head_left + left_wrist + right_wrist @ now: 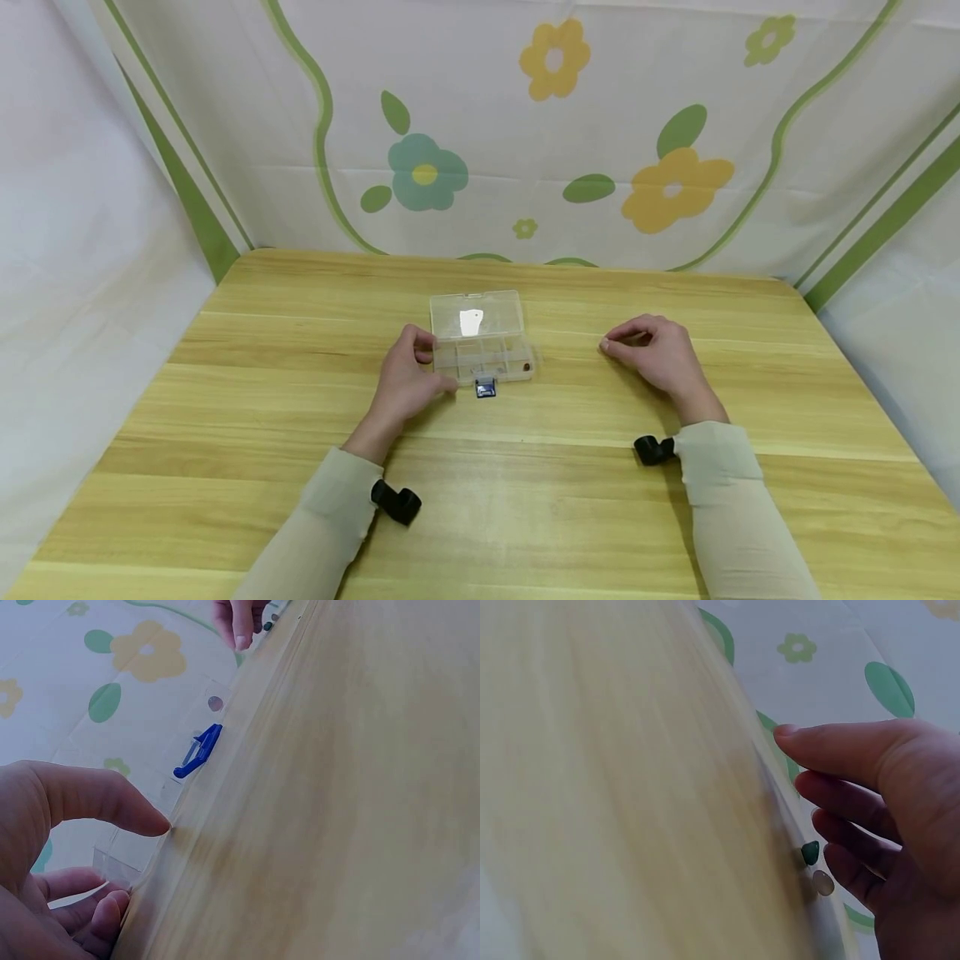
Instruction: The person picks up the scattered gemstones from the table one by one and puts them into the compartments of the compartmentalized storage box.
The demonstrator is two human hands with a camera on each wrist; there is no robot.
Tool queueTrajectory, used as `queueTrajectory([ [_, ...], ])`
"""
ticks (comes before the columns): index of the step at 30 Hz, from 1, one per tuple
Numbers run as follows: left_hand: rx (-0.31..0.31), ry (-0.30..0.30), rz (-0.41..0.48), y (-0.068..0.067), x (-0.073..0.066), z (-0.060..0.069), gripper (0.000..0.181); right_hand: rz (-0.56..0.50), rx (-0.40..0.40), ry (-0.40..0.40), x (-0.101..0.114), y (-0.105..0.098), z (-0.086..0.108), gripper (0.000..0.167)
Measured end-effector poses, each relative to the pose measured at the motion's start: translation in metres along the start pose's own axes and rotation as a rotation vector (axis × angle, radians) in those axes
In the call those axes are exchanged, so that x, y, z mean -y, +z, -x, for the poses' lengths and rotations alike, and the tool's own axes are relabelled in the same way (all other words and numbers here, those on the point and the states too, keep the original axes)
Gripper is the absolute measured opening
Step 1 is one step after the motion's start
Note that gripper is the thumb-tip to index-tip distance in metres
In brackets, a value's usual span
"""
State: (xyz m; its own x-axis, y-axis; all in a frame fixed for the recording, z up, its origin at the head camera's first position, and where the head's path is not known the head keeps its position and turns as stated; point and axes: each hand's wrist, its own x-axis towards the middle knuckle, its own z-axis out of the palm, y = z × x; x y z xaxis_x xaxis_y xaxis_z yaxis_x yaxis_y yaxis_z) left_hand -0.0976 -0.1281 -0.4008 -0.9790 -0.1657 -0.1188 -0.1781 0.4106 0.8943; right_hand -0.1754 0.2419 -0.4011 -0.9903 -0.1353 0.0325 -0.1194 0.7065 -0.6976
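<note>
A clear compartment box (446,375) stands on the table, its lid (491,308) tipped back. A blue latch (486,387) (199,751) hangs at its front, and a dark reddish-brown piece (527,367) (215,703) lies in the right-end compartment. My left hand (408,379) (60,847) grips the box's left end, thumb at the front, fingers round the side. Off to the right, my right hand (656,354) (907,817) is low over the table with fingers bent, a gap showing between thumb and forefinger. Beside its lower fingers are a green stone (811,853) and a pale stone (823,883).
The wooden table (510,500) ends at the back against a white cloth (480,108) printed with flowers and leaves. White cloth also hangs at both sides. Each sleeve cuff carries a black wrist camera, the left one (396,502) and the right one (654,450).
</note>
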Motion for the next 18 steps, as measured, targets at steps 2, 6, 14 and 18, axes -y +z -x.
queueTrajectory([
  [2, -0.001, 0.003, -0.002, 0.0, 0.0, 0.0, 0.068, 0.005, -0.004, -0.002, 0.0, 0.0, 0.0, 0.032],
  [6, -0.001, 0.002, -0.007, 0.001, 0.0, 0.0, 0.068, 0.007, -0.011, 0.001, 0.002, 0.001, -0.001, 0.032],
  [14, 0.003, -0.009, 0.006, 0.0, 0.0, 0.0, 0.068, -0.015, -0.054, -0.011, 0.008, 0.005, -0.001, 0.028],
  [18, 0.003, -0.009, 0.006, 0.0, 0.0, 0.0, 0.069, -0.024, -0.084, -0.028, 0.014, 0.008, -0.002, 0.026],
])
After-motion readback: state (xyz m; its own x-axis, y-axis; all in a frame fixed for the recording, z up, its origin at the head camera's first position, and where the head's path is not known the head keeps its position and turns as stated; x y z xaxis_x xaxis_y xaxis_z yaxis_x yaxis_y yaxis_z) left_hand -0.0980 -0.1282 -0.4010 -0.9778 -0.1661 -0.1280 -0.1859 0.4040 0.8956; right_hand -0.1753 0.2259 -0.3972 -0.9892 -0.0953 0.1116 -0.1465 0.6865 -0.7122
